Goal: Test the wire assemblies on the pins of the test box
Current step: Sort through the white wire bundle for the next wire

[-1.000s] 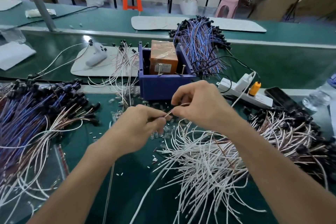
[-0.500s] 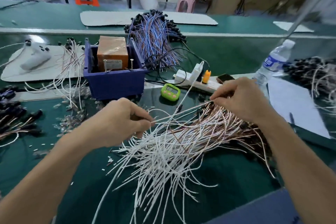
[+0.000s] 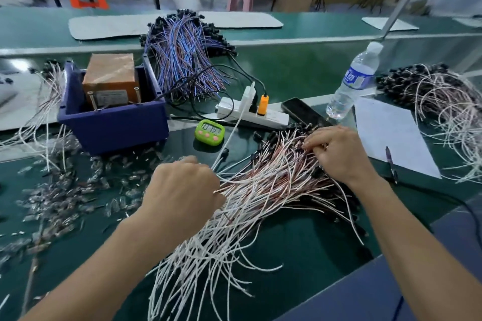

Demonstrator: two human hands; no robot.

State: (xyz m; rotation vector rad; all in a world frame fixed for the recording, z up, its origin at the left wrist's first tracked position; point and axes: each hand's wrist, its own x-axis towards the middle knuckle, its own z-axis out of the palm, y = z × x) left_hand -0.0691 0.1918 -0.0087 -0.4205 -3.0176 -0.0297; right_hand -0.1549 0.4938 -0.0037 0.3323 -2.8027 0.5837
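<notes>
My left hand (image 3: 182, 187) is clenched, knuckles up, and grips a few thin strands from the big heap of white and copper-pink wire assemblies (image 3: 260, 198) with small black plug ends that fans across the dark green bench mat (image 3: 300, 242) in front of me. The strands run out of the thumb side of my fist toward the far right. My right hand (image 3: 336, 154) sits on the far end of the same heap, fingers bent down among the black plugs; I cannot tell whether they pinch one or only touch them.

The test box (image 3: 110, 78), an orange-brown block with a pale label, stands inside a dark blue plastic bin (image 3: 114, 130) to the far left, well apart from both hands. Two upright metal pins (image 3: 91, 98) stick up at its near face, with no wire on them.

Between the bin and the heap lies a small green timer (image 3: 210, 131) with pink buttons. Behind it is a white power strip (image 3: 271, 116) with an orange plug (image 3: 263, 104), and a black phone (image 3: 302, 112) just beside that. A clear water bottle (image 3: 352, 83) stands further right, next to a white paper sheet (image 3: 391, 135) with a dark pen (image 3: 390, 161) on its near edge. A bundle of blue and purple wires (image 3: 182, 52) lies behind the bin, and small clear plastic bits (image 3: 65, 190) litter the mat on the left
</notes>
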